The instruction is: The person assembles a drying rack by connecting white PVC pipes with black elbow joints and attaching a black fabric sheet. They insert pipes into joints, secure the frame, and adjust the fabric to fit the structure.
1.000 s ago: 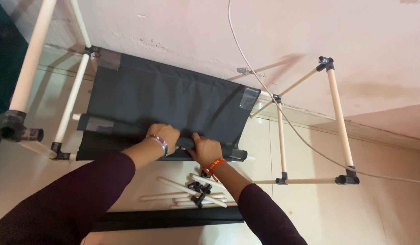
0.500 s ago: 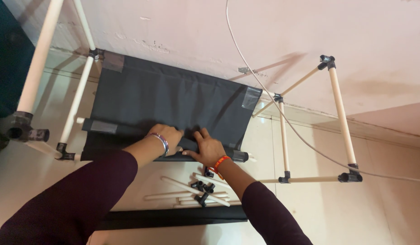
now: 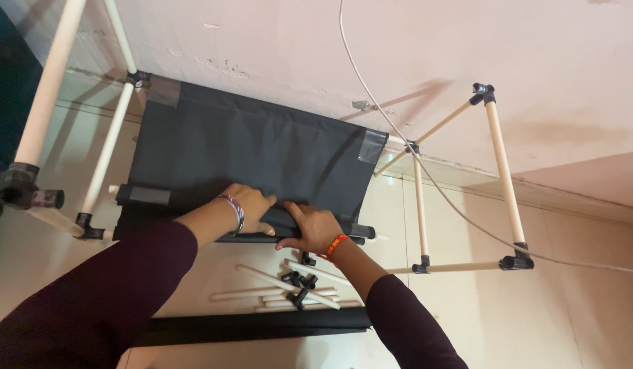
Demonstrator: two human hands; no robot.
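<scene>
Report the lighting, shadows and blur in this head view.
Head view: warm, dim light; the frame rods throw soft shadows on the wall; the black fabric shelf reads flat; left hand and right hand are sharp; the near sleeves look slightly soft.

Dark grey fabric shelf panel [image 3: 255, 154], stretched flat on cream tube frame [image 3: 104, 157], near edge wrapped around front rod.
</scene>
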